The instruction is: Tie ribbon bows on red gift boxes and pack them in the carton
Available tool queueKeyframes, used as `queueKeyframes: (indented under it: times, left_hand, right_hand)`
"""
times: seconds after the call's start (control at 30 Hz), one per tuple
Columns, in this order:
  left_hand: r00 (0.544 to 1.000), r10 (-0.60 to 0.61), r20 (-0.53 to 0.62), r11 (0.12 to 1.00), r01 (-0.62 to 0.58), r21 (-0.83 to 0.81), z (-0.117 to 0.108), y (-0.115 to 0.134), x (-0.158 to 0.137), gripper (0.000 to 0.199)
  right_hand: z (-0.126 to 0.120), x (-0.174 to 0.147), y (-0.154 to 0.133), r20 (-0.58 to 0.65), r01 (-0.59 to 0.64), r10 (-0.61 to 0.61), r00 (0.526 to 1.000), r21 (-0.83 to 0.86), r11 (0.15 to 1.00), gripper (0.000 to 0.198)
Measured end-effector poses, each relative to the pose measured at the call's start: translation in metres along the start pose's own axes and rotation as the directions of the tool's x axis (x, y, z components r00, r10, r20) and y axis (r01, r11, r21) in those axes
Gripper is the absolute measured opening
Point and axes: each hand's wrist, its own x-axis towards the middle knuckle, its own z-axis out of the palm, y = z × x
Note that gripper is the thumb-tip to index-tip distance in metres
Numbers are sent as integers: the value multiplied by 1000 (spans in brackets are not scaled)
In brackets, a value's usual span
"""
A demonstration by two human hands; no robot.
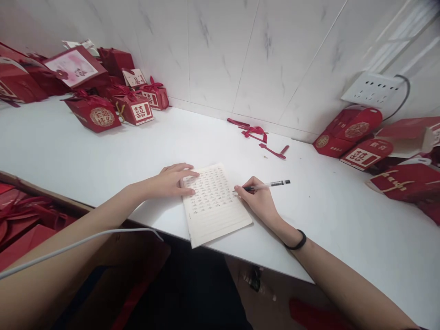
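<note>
A lined notepad (220,224) lies at a slant on the white table, its near corner reaching past the front edge. Rows of small handwriting fill its upper part; the lower lines are blank. My left hand (175,179) rests at the pad's upper left, fingers apart, with fingertips on the paper. In my right hand (258,198) is a black-and-clear pen (271,184), pinched near its tip. The tip is at the right edge of the written rows; whether it touches the paper I cannot tell. A black band circles my right wrist.
Red gift boxes (96,112) crowd the table's back left, and more red boxes (354,130) stand at the right below a white power strip (374,89). Red ribbon pieces (254,133) lie near the tiled wall. A white cable (103,234) crosses my left forearm.
</note>
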Motion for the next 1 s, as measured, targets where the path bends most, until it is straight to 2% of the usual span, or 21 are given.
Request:
queueKeyframes:
  times: [0.13, 0.33, 0.47, 1.0]
  left_hand:
    - [1000, 7, 26, 1000, -7, -23, 1, -3, -1, 73]
    - [999, 0, 42, 1000, 1, -19, 1, -2, -2, 74]
    - [999, 11, 47, 1000, -10, -22, 1, -2, -2, 74]
    - [999, 5, 52, 1000, -3, -22, 0, -1, -2, 75]
  right_hand:
    - [-2, -2, 0, -38, 66, -68, 997, -62, 996, 31]
    - [-1, -4, 0, -12, 28, -29, 1000, -59, 998, 28]
    - [0, -4, 0, 7, 51, -51, 999, -99, 994, 28]
    - [1, -3, -2, -37, 41, -45, 998, -93, 995, 26]
